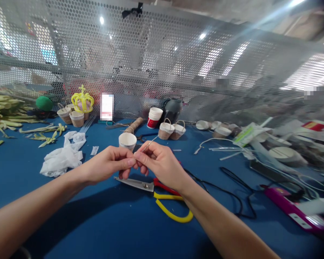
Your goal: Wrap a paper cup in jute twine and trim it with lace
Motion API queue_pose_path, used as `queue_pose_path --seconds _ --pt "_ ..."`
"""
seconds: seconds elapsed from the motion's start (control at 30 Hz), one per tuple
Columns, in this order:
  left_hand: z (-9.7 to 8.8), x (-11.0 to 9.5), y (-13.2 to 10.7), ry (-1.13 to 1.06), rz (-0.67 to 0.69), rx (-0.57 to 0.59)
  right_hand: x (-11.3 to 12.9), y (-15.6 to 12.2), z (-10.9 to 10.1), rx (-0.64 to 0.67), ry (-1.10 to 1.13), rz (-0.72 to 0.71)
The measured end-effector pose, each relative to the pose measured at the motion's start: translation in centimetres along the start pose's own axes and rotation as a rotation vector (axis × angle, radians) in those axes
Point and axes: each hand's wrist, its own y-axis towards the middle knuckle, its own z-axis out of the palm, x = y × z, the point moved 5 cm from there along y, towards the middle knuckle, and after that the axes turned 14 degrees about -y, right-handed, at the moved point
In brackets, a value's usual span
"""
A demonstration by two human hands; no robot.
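A thin twisted cord [151, 141] runs up and to the right from my fingers, over the blue table. Its lower end is pinched between thumb and fingers of my left hand [110, 163]. Close against it, my right hand [163, 162] grips the same cord a little further up; the fingertips of both hands nearly meet. Just behind them stands a white cup [127, 140], partly covered by my fingers. Scissors [140, 184] with red and yellow handles lie below my hands, their grips partly behind my right wrist.
Small baskets with handles [166, 130] stand behind, near stacked paper cups [154, 114] and a twine roll [135, 125]. White lace [62, 160] and a yellow crown [82, 102] are left. A purple power strip [294, 208], cables and clutter lie right. A perforated metal screen [151, 54] borders the back.
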Motion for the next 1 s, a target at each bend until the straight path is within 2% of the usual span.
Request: queue_pose_path --seconds 0.17,0.4,0.53,0.7,1.0 --pt "-0.1 0.4 0.1 -0.119 -0.025 -0.004 -0.2 0.3 -0.1 0.010 0.053 -0.005" --pt "0.4 0.9 0.1 -0.294 -0.112 0.048 0.0 0.4 -0.4 -0.012 0.149 -0.053" --pt "0.2 1.0 0.1 -0.308 -0.107 0.042 -0.1 0.5 -0.4 -0.024 0.149 -0.038" --pt "0.1 1.0 0.2 -0.291 -0.094 0.041 -0.8 0.8 -1.3 -0.122 0.227 -0.025" --pt "0.2 1.5 0.2 -0.368 -0.168 0.059 -0.9 0.9 -1.5 -0.150 0.279 -0.017"
